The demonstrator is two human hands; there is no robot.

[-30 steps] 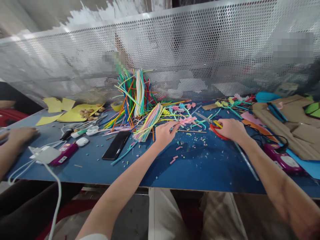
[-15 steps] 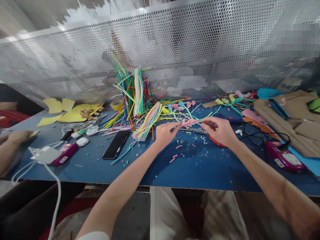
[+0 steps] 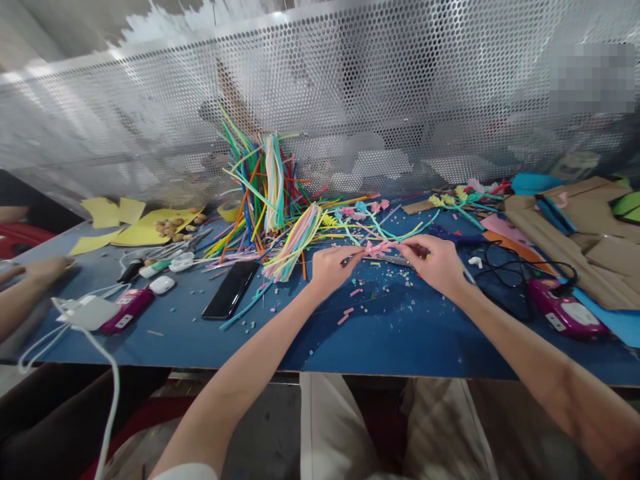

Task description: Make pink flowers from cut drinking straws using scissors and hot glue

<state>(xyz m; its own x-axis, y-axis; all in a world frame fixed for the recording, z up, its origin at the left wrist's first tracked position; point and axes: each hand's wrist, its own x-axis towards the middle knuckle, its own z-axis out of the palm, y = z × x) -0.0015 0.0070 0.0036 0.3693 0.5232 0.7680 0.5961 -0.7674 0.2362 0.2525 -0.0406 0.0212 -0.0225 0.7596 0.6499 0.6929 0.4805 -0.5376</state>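
A pink pipe cleaner (image 3: pixel 381 247), bent into short zigzags, stretches between my two hands above the table. My left hand (image 3: pixel 333 270) pinches its left end between thumb and fingertips. Closed on the right end is my right hand (image 3: pixel 436 265), whose curled fingers are partly hidden. Below the pink piece lie pliers or scissors (image 3: pixel 393 259), mostly covered by the right hand, along with small coloured clippings. Just behind are fuzzy pink and blue flower shapes (image 3: pixel 361 209) on green stems. A loose bundle of pastel pipe cleaners (image 3: pixel 295 243) rests left of my left hand.
More pipe cleaners (image 3: pixel 273 183) stand against the perforated metal screen (image 3: pixel 380 87). A black phone (image 3: pixel 230 290), a purple power strip (image 3: pixel 127 311) and yellow paper (image 3: pixel 137 232) are leftward. Rightward lie another purple power strip (image 3: pixel 565 307) and cardboard (image 3: pixel 595 233). Another person's hand (image 3: pixel 47 273) rests far left.
My right hand has shifted slightly left, and the pink pipe cleaner now looks straighter between my hands. The other person's hand at the far left has moved a little right.
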